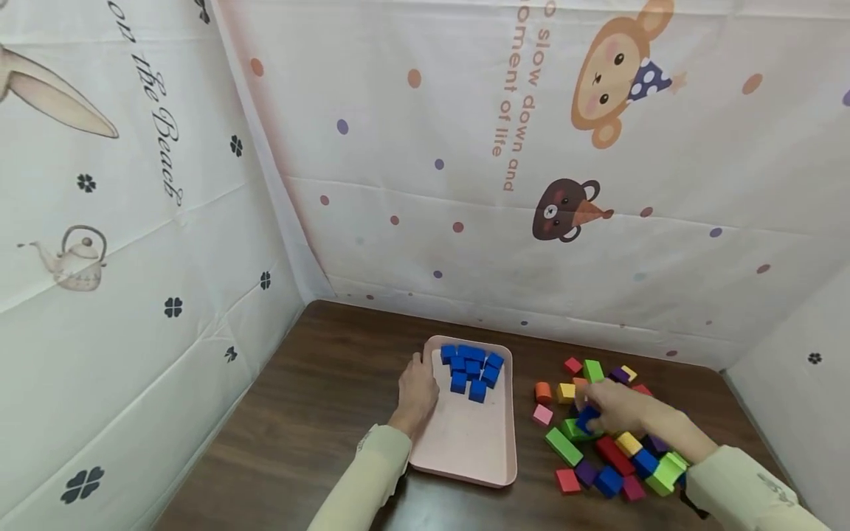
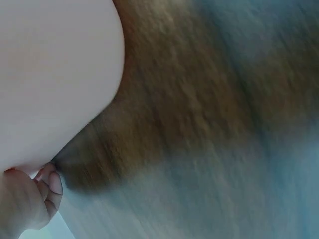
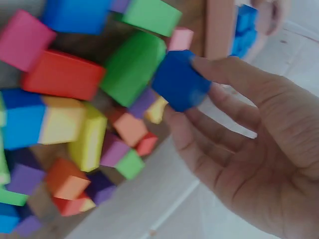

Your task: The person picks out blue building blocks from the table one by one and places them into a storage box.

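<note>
A shallow pink tray (image 1: pixel 465 446) lies on the table, with several blue cubes (image 1: pixel 477 391) grouped toward its far end. At the tray's left rim, my left hand (image 1: pixel 418 391) grips the edge; in the left wrist view its fingers (image 2: pixel 54 185) curl against the tray's side. My right hand (image 1: pixel 617 405) pinches a blue block (image 3: pixel 180 82) between thumb and fingertips, over a pile of coloured blocks. Right by the held block are a green block (image 3: pixel 133 67) and a small pink one (image 3: pixel 180 39).
Loose blocks in red, yellow, purple, orange and green spread right of the tray, among them a dark red bar (image 1: pixel 614 456) and more blue cubes (image 1: pixel 609 481). White printed cloth (image 1: pixel 398 147) hangs behind and beside the brown wooden table (image 1: pixel 285 413).
</note>
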Available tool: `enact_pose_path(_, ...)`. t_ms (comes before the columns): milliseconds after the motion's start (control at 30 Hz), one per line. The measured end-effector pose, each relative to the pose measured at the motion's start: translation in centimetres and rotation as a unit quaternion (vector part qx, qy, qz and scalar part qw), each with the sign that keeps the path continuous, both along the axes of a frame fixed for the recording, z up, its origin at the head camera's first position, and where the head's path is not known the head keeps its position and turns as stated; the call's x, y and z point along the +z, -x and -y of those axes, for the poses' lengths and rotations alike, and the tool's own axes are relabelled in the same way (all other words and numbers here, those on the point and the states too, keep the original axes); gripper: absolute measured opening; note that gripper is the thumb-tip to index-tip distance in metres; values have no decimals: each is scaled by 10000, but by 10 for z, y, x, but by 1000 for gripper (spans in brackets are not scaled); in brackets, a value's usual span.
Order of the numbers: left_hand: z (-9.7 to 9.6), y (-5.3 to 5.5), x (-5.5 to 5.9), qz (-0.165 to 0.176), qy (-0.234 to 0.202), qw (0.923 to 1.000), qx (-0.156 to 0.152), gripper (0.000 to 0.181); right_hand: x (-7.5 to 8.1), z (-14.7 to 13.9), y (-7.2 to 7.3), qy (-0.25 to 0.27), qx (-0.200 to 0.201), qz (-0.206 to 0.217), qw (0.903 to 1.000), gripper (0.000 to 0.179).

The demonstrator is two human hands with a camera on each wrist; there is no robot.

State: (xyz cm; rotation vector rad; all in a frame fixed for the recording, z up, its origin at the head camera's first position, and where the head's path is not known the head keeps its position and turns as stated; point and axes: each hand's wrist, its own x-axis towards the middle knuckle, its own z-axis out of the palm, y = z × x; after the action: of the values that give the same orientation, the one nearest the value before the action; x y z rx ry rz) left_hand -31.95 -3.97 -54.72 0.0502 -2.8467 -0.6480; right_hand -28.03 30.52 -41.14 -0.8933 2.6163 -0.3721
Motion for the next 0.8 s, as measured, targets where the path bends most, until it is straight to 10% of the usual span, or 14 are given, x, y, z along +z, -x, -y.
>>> enact_pose_path(267,-2,4,5,110,165,9998,-45,64,15,53,24,365,256,-1482,9880,28)
enact_pose_path(800,-6,-3,2,-46,372,9993,56,70,-29,131,45,143,48,-1056,9943,28)
